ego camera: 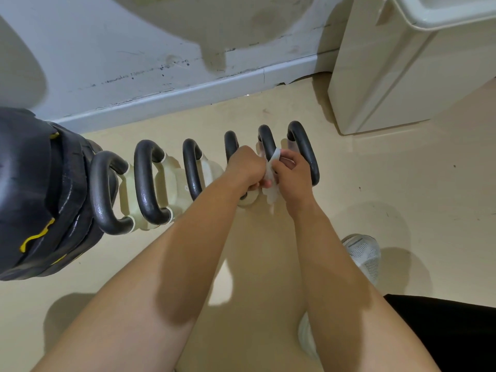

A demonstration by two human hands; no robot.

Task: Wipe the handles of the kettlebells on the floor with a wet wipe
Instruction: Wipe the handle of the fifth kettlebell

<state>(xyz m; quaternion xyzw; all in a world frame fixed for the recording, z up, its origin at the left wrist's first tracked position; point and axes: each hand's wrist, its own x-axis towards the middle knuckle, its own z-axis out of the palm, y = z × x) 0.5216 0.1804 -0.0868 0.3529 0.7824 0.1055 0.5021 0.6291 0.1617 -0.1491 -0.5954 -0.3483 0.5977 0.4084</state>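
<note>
Item: six cream-bodied kettlebells with black looped handles (191, 170), in a row on the beige floor (375, 183). I see my left hand (247, 167) clenched around the fourth handle (230, 145). At its 3 o'clock, my right hand (292, 170) curls its fingers, pinching the crumpled white wet wipe (271, 170) against the fifth handle (265, 138); the wipe's tail hangs toward 6 o'clock.

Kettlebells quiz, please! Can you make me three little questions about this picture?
1. True or false: the right hand holds the wet wipe.
2. Fill the gap: the kettlebell handles are ___ in colour.
3. What does the left hand grip? A a handle, B a ball, C a cup.
Key: 1 true; 2 black; 3 A.
</note>
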